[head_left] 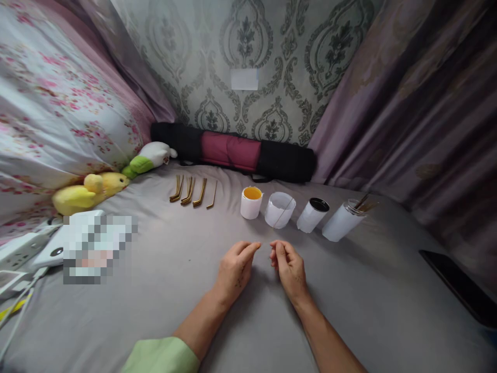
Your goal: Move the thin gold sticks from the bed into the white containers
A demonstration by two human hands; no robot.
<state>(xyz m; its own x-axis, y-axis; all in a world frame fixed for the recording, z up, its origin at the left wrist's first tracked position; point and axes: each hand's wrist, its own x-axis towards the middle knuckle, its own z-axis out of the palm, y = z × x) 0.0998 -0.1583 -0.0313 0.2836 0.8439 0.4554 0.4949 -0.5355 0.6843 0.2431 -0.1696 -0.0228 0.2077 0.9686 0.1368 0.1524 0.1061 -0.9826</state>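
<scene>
My left hand [235,267] hovers over the grey bedsheet, thumb and fingers pressed together. Opposite it, a small gap away, my right hand [290,269] has its fingers curled in against the thumb. Whatever either pinch holds, if anything, is too small or hidden. Just beyond the hands stand a white cup with a yellow-orange inside [250,207], a translucent white tub [275,215] with a thin stick leaning in it, and a white cup with a dark inside [309,217]. A taller tilted-looking white jar [338,224] holds several thin brown sticks.
Bundles of thin bent brown sticks [188,192] lie left of the cups, with a single bent stick [213,196] beside them. A long black and maroon bag [232,151] lies along the wall. Plush toys [93,191], a power strip [23,248] and a dark phone-like slab [460,285] flank the sheet.
</scene>
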